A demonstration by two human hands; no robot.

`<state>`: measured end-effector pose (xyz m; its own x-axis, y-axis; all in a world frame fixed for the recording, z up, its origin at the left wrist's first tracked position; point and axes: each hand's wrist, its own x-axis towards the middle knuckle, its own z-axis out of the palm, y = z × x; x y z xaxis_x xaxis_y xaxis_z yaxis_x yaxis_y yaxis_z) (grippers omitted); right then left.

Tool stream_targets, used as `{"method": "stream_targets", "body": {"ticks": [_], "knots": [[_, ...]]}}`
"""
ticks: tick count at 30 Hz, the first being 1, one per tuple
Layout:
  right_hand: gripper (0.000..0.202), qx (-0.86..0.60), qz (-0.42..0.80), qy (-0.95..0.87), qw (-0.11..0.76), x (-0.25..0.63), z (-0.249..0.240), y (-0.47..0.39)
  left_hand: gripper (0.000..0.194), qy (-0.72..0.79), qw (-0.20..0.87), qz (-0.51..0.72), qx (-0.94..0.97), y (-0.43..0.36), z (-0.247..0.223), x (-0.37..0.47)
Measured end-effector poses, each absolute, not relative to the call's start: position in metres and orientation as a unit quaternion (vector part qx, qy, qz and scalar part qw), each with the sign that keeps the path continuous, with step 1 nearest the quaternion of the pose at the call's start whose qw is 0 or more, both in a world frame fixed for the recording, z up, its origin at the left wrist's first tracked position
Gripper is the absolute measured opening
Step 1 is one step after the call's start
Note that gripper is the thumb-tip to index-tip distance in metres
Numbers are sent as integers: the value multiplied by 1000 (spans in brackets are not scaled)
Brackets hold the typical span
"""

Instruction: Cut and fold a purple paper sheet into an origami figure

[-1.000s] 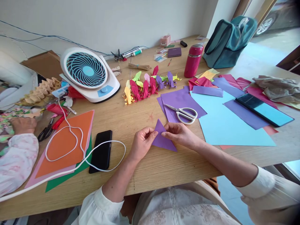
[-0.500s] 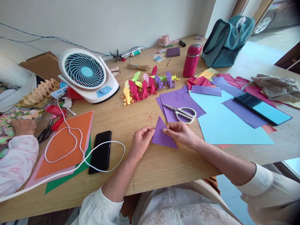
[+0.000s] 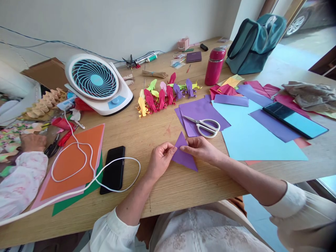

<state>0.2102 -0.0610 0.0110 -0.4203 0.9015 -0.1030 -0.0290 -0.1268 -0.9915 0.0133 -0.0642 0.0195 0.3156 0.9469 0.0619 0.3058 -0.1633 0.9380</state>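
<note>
A folded piece of purple paper (image 3: 187, 160) is held between both hands just above the table's front part. My left hand (image 3: 162, 157) pinches its left edge between thumb and fingers. On the other side, my right hand (image 3: 199, 148) grips the right edge, thumb on top and fingers partly hidden behind the paper. One pointed corner sticks up between the hands. Just beyond them, white-handled scissors (image 3: 207, 128) lie on purple sheets (image 3: 193, 108). To the right of my right hand is a large light-blue sheet (image 3: 249, 140).
Folded paper flowers (image 3: 162, 94) lie mid-table, behind them a fan (image 3: 97, 84). A black phone (image 3: 113, 171) and a white cable (image 3: 133, 159) are at left, near orange paper (image 3: 70, 161). A co-worker's hand (image 3: 33, 141) is far left. A pink bottle (image 3: 215, 66) stands by a teal bag (image 3: 257, 49).
The purple paper has turned and tilted a little between my hands, and its lower edge now slants more steeply. The co-worker's hand has shifted slightly right.
</note>
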Motion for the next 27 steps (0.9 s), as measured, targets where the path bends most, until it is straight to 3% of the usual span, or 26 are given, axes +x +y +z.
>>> {"method": "stream_targets", "body": {"ticks": [9,18,27], "knots": [[52,-413,606,-579,358,215,12,-58,38,472,506,374,618,-60,18,12],[55,-447,572,-549,414,217,10,-55,35,480,548,386,566,-55,13,10],[49,-393,610,-621,297,215,14,-60,37,502,511,475,511,-53,9,10]]}}
